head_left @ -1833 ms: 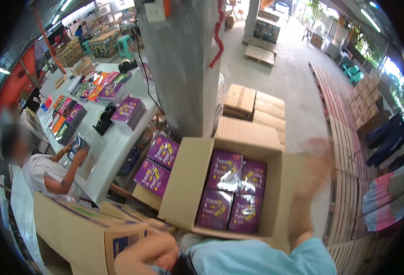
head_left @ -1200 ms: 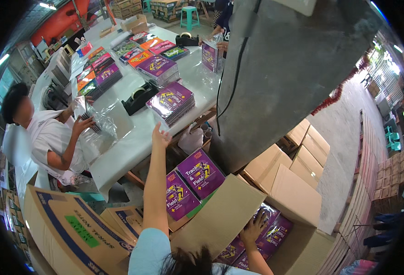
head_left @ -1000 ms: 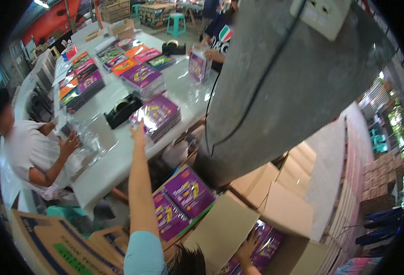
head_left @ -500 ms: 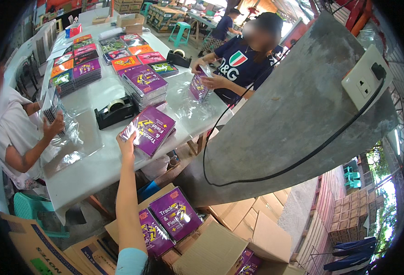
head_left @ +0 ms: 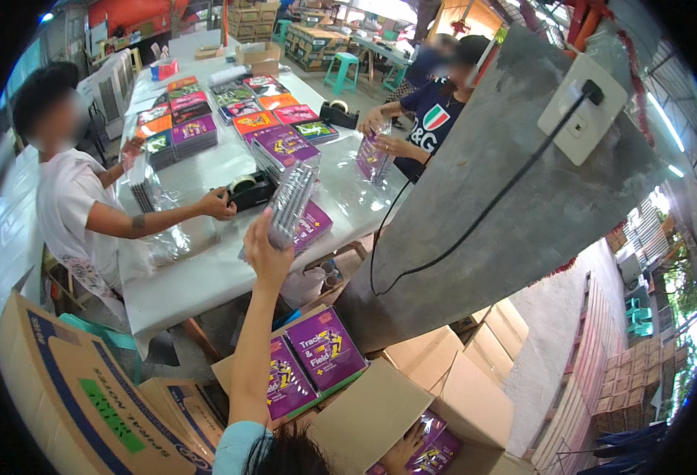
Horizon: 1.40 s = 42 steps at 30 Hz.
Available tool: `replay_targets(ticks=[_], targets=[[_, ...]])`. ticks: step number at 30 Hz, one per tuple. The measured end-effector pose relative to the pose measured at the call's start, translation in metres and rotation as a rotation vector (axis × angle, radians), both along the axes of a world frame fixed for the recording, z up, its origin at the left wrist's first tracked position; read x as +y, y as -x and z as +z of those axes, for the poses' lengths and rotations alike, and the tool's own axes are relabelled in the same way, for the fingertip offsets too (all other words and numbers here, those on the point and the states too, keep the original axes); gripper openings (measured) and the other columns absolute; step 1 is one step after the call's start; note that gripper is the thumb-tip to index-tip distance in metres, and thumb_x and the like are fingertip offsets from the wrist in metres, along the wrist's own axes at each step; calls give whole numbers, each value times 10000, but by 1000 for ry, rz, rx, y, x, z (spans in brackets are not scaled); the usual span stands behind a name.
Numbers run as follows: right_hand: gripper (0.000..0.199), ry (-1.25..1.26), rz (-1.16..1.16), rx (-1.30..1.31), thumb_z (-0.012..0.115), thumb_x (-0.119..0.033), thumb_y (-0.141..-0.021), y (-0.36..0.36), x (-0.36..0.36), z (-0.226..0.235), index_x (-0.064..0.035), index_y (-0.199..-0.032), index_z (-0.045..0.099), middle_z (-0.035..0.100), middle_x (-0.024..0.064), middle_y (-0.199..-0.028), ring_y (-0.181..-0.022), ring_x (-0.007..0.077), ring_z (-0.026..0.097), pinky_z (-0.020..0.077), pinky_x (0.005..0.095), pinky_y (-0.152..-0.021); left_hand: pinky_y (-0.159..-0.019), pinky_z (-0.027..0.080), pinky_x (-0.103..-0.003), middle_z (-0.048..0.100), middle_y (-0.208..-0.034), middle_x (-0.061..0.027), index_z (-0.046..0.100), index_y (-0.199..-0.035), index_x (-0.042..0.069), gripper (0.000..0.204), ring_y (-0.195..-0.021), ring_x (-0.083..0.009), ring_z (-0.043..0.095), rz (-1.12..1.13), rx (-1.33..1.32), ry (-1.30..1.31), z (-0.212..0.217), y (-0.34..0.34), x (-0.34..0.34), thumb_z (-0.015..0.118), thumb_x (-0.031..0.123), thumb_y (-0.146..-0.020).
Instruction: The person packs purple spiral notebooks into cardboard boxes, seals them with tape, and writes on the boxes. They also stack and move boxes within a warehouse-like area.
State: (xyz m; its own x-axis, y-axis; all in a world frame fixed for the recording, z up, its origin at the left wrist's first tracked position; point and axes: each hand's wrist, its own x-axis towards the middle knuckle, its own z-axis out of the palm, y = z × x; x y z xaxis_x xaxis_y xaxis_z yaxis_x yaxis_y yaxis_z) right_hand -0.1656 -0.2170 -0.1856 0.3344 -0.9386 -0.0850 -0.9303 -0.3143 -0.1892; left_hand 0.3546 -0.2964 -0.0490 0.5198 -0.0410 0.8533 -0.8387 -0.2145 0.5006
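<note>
White plastic covers the long bench [head_left: 206,277] that runs from the upper left of the frame toward the centre, loaded with rows of bright notebooks and two tape dispensers, one [head_left: 251,190] at mid-bench under a seated person's hand. A grey pillar [head_left: 507,182] with a socket and black cable fills the right. The left hand [head_left: 265,249], arm reaching up from the lower edge, is clenched around a wrapped pack of notebooks [head_left: 291,202], lifted edge-on just above the purple pack [head_left: 310,226] that lies at the bench's near edge. The right hand [head_left: 406,447] sits low at bottom centre on a purple pack inside an open carton [head_left: 380,412]; whether its grip is closed I cannot tell, as the flap hides most of it. A second carton [head_left: 317,364] below the bench already holds purple packs. By the look of it, the step in hand is picking up a finished pack; the next move would call for swinging it clear of the bench edge and down, turned flat to fit beside those in a carton.
</note>
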Motion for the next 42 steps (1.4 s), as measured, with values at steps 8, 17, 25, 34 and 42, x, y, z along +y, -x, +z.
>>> replay_targets(ticks=[8,17,25,34,42], targets=[[740,-2,81,-65,481,-528,-799,5,4,7,-170,-1428,327,141,262,-1498,-1385,464,49,28,664,-1050,-926,434,-403,540,-1165,-164,270,-1383,91,967,-1045,-312,550,-107,111,212,102,144,119,802,31,-578],[942,-643,80,-1376,530,-633,-784,38,-12,72,-285,-1492,16,31,155,-1547,-1412,364,76,143,557,-1089,-931,468,-379,509,-1195,-105,270,-1405,86,854,-1067,-233,543,-1174,1241,912,144,329,189,651,-107,-664],[959,181,-250,-1253,742,-70,-708,147,122,238,-101,-1474,165,308,209,-1417,-1281,287,346,253,358,-1071,-957,444,-372,325,-1369,-160,184,-1437,19,922,-1179,-288,472,-1381,1255,-368,43,490,245,765,267,-765],[696,371,-294,-510,705,-172,-768,219,71,155,-199,-1398,410,473,224,-1269,-1176,353,454,351,434,-1006,-949,462,-390,291,-1382,-218,430,-1341,75,672,-1140,-321,505,-1228,839,-878,32,469,284,738,283,-781],[785,90,99,-4,789,-402,-649,188,60,81,-134,-1318,477,407,203,-1357,-1326,412,284,253,521,-1074,-903,467,-437,273,-1415,-145,443,-1339,114,629,-1145,-339,508,-1045,1039,-766,49,426,319,731,234,-793]])
